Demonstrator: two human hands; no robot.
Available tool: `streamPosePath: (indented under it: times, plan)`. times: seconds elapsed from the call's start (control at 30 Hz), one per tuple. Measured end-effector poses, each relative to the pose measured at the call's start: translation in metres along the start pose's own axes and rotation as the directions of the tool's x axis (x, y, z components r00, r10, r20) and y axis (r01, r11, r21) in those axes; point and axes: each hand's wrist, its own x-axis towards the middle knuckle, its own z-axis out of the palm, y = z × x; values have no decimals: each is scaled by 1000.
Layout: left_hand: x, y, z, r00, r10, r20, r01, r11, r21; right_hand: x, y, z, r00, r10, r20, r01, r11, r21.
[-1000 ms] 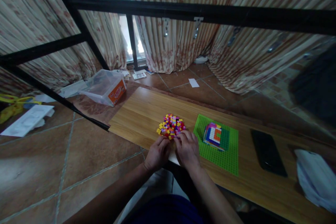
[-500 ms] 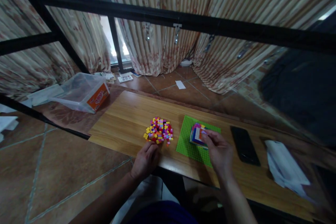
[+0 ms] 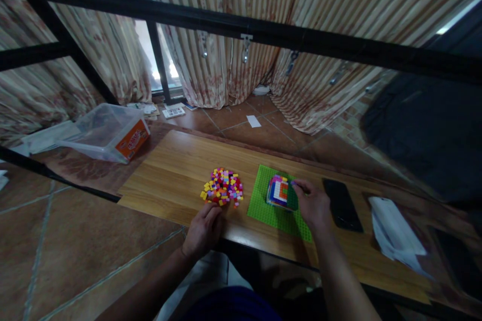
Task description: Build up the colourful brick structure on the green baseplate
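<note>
A square stack of toy building bricks (image 3: 279, 194) stands on the green studded baseplate (image 3: 259, 201). Its top shows white, orange, blue, green and pink bricks. At the right edge of the stack is my right hand (image 3: 315, 206), thumb and forefinger pinched together; whatever lies between the fingertips is too small to make out. My left hand (image 3: 205, 228) rests at the table's front edge with curled fingers, close to the near side of a loose pile of small bricks (image 3: 224, 188) in yellow, red, pink and purple. The inside of that hand is hidden.
Right of the baseplate lies a black phone-like slab (image 3: 342, 203), then a white plastic packet (image 3: 395, 230). A clear plastic bin (image 3: 107, 133) with an orange label sits beyond the wooden table's (image 3: 165, 168) left end. A black metal bar (image 3: 226, 22) crosses above.
My right hand has drawn back slightly from the stack's top to its right edge, uncovering orange and green bricks. My left hand stays by the pile. The whole view has shifted a little.
</note>
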Motion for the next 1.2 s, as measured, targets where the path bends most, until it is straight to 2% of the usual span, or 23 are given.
streamPosePath:
  times: [0.2,0.33,0.47,0.8,1.0,1.2]
  plan:
    - [0,-1,2,1000,13,-8,-13,1000,12,13,4,4,997,-53,53,56,996,-68]
    - [0,0,1,1000,6,-2,-6,1000,17,17,7,5,995,-31,91,37,997,-63]
    - [0,2,0,1000,-5,11,4,1000,17,23,9,3,993,-4,120,3,1000,7]
    - [0,1,1,1000,-6,18,6,1000,14,38,14,-1,961,38,275,-93,977,190]
    - [-1,1,2,1000,-3,13,3,1000,23,44,16,-1,937,54,345,-138,965,225]
    - [0,2,3,997,-53,47,54,998,-30,36,16,-1,956,29,292,-105,963,249]
